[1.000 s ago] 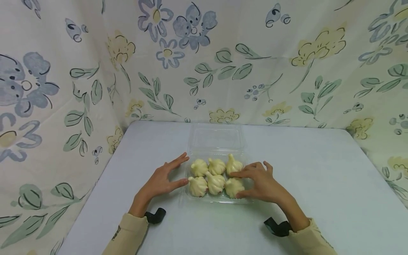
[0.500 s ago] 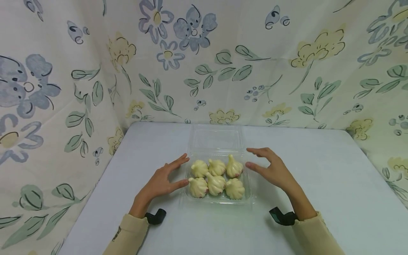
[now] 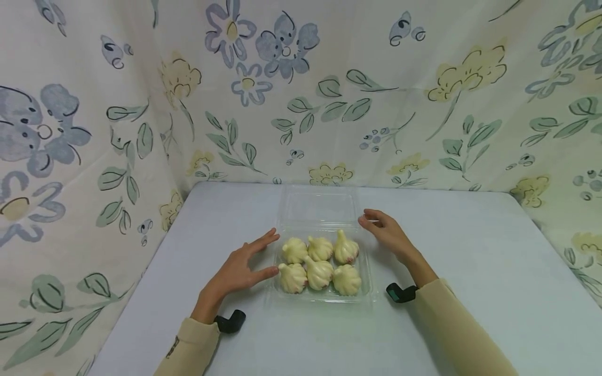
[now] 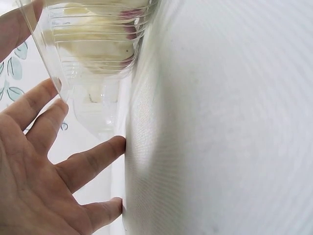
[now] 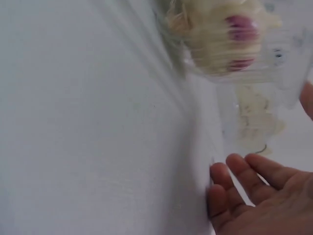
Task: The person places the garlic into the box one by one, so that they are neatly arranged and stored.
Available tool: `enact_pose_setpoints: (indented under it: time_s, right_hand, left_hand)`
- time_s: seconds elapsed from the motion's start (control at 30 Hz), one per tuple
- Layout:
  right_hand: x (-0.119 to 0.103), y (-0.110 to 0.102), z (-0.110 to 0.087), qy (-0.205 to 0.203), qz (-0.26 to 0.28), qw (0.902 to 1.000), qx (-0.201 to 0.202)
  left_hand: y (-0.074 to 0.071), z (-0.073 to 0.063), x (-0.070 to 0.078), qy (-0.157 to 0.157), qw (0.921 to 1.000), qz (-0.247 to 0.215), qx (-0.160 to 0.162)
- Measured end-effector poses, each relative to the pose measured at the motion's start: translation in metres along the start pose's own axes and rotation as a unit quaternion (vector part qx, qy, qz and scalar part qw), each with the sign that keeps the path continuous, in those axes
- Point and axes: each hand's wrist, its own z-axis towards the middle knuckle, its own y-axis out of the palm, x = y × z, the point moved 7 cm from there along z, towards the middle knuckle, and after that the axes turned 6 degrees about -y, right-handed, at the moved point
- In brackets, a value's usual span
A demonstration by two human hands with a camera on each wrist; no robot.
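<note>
Several pale garlic bulbs with purple patches sit in two rows inside a clear plastic clamshell box. Its transparent lid lies folded back toward the curtain. Along the box's left side, my left hand is spread. The left wrist view has two of its fingertips at the rim and two lower ones down by the tabletop. My right hand is beside the back right corner near the hinge, holding nothing visible. Its fingers look relaxed in the right wrist view, apart from the box wall.
A white table carries the box near its middle. Behind and to the left hangs a flower-printed curtain. Black wrist cameras sit under both cuffs.
My right hand has left the front right garlic bulb, drawn back to the right, then moved up beside the hinge with its fingers closer together. The left hand stays put.
</note>
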Motion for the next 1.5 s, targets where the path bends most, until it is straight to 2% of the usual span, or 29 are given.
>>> enact_pose_setpoints:
  time_s: [0.33, 0.57, 0.83, 1.07, 1.5]
  right_hand:
    - [-0.001, 0.003, 0.031, 0.010, -0.006, 0.9999, -0.010]
    - [-0.003, 0.004, 0.039, 0.004, 0.009, 0.9999, -0.008]
    - [-0.020, -0.002, 0.034, -0.023, -0.007, 0.9997, 0.000]
    - [-0.037, -0.012, 0.027, -0.064, -0.021, 0.9975, 0.022]
    - [-0.058, -0.025, 0.006, -0.159, -0.051, 0.9846, 0.053]
  left_hand:
    - [0.000, 0.000, 0.000, -0.001, 1.0000, 0.000, 0.001]
    - [-0.001, -0.001, 0.001, -0.004, 1.0000, -0.003, 0.001]
    - [-0.001, -0.001, 0.001, -0.004, 1.0000, 0.007, 0.002]
    - [-0.001, -0.001, 0.001, -0.009, 0.9999, 0.005, -0.001]
    - [0.000, 0.000, 0.000, -0.008, 0.9999, 0.012, 0.004]
